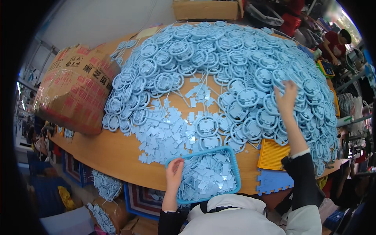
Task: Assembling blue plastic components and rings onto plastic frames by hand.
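My right hand (pixel 286 97) reaches into a big heap of light blue plastic pieces (pixel 250 62), each with a round ring-shaped head and a thin stick. Its fingers are spread and touch or hover just above the heap. At the left rim of a blue plastic basket (pixel 237 172) is my left hand (pixel 174 169), its fingers curled together; whether a small piece is between them I cannot make out. Small flat light blue pieces (pixel 207 172) fill the basket, which sits at the table's near edge. More such loose pieces (pixel 164 133) lie spread on the wooden table (pixel 102 152).
A large cardboard carton (pixel 76 86) stands at the left. Right of the basket are a yellow tray (pixel 273 153) and a blue foam mat (pixel 274 181). Below the table's edge, more ring pieces (pixel 106 186) lie in the lower left. Another person (pixel 335 45) is at the far right.
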A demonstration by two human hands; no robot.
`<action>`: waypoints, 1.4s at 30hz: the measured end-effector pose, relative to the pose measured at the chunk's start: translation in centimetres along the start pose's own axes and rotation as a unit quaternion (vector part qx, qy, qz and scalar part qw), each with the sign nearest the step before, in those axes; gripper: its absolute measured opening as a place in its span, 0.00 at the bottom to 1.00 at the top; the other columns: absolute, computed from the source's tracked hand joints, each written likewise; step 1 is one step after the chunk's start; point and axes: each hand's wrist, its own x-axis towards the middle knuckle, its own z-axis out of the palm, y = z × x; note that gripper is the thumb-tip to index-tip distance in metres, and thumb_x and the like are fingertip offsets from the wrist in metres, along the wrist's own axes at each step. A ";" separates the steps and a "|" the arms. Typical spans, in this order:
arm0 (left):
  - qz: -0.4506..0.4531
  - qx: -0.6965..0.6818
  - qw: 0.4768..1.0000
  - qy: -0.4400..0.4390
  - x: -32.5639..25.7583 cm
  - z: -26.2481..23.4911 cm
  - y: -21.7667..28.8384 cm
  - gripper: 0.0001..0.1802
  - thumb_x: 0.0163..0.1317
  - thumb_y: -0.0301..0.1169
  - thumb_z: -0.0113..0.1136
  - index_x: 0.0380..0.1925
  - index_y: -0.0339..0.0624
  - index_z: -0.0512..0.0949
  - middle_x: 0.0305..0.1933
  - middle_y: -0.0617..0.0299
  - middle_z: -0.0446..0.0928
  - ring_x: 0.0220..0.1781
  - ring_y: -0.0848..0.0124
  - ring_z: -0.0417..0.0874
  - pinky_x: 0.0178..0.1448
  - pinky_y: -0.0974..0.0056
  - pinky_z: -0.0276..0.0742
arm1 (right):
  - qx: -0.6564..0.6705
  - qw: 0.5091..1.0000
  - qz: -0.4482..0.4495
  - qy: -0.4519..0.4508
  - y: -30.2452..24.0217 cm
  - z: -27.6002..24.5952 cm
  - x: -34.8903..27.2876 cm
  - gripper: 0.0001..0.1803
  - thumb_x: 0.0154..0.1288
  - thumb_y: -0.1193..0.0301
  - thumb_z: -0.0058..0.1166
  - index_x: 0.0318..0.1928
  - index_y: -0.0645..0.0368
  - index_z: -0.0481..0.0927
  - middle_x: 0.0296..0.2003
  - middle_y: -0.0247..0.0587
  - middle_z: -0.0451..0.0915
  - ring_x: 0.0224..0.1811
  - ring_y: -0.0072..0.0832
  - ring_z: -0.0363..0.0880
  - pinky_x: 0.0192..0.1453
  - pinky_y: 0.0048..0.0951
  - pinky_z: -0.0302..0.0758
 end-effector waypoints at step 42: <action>0.038 0.567 0.819 0.074 40.0 -11.6 12.0 0.46 0.28 0.62 0.67 0.50 0.49 0.73 0.67 0.55 0.50 0.65 0.46 0.52 0.57 0.35 0.56 | 0.232 0.878 -0.019 -0.419 -11.1 3.4 -5.1 0.27 0.50 0.66 0.61 0.50 0.62 0.69 0.54 0.55 0.63 0.57 0.48 0.63 0.58 0.38 0.64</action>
